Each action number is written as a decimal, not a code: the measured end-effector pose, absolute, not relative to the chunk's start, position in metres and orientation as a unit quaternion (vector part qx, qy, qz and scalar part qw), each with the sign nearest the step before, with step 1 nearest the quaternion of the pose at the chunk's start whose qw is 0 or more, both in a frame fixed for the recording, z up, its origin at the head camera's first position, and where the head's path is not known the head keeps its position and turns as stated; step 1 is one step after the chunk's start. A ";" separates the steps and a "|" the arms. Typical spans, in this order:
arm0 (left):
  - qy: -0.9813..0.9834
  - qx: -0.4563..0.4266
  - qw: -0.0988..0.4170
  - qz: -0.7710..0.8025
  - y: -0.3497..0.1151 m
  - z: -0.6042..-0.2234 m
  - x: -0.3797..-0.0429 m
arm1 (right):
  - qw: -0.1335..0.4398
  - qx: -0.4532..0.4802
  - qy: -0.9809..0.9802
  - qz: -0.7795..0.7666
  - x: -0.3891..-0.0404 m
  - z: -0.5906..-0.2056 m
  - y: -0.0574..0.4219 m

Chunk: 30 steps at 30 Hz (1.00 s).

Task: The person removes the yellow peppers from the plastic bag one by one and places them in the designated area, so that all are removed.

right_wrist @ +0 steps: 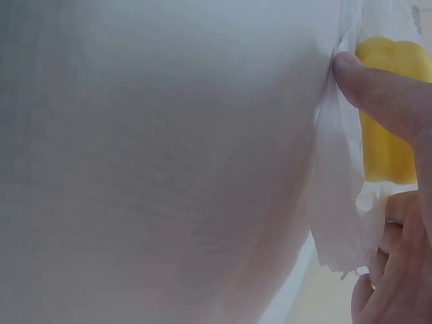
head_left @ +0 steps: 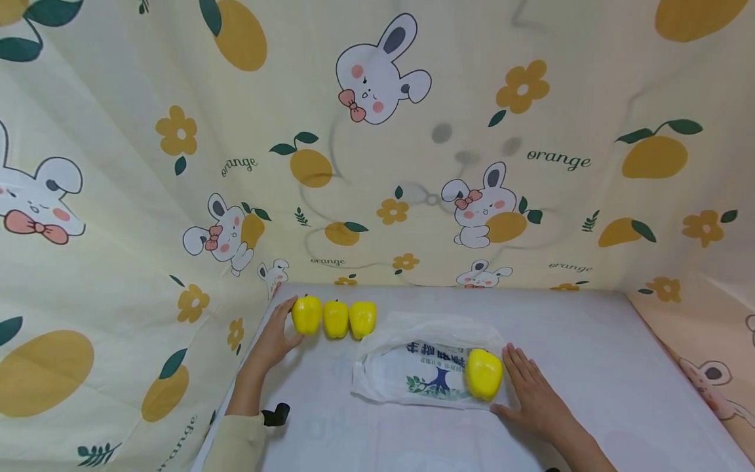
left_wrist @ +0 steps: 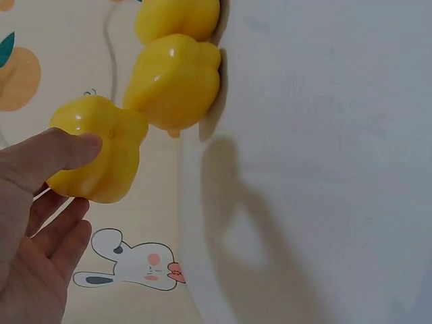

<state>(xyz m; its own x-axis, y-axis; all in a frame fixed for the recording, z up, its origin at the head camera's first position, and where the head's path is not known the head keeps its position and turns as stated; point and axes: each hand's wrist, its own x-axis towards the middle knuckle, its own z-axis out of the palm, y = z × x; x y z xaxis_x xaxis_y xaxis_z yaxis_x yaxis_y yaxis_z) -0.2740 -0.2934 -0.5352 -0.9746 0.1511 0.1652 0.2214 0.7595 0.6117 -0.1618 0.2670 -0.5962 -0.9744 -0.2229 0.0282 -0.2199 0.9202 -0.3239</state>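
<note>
In the left wrist view, my left hand [left_wrist: 50,182] grips a glossy yellow bell pepper [left_wrist: 101,152], thumb across its side and fingers behind it. The head view has this hand [head_left: 274,337] at the left end of a row, beside two more yellow bell peppers [head_left: 335,319] [head_left: 362,318]. A white plastic bag [head_left: 389,377] with dark lettering and a tree print lies flat on the table. Another yellow bell pepper [head_left: 484,373] sits at its right end. My right hand [head_left: 537,396] lies along that end with fingers extended, its thumb touching the bag's edge.
The white table [head_left: 377,439] meets a patterned curtain [head_left: 377,216] at the back and sides. A small black object [head_left: 276,414] shows at the left wrist, by the sleeve [head_left: 236,442].
</note>
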 end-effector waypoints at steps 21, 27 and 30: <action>-0.936 -0.080 -0.028 -0.343 -0.307 -0.554 -0.306 | 0.002 -0.115 0.978 -0.177 -0.160 -0.595 0.267; -0.934 -0.080 -0.039 -0.346 -0.308 -0.561 -0.312 | 0.000 -0.115 0.977 -0.177 -0.160 -0.595 0.267; -0.931 -0.085 -0.042 -0.352 -0.307 -0.564 -0.314 | -0.001 -0.115 0.978 -0.175 -0.160 -0.595 0.267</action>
<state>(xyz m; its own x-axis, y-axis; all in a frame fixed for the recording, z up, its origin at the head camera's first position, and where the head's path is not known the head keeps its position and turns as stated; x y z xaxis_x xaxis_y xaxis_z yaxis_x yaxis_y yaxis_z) -0.3136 -0.3075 -0.5637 -0.9820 0.1878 -0.0190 0.1282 0.7375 0.6631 -0.1600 0.2671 -0.5951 -0.9735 -0.2249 0.0418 -0.2254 0.9121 -0.3424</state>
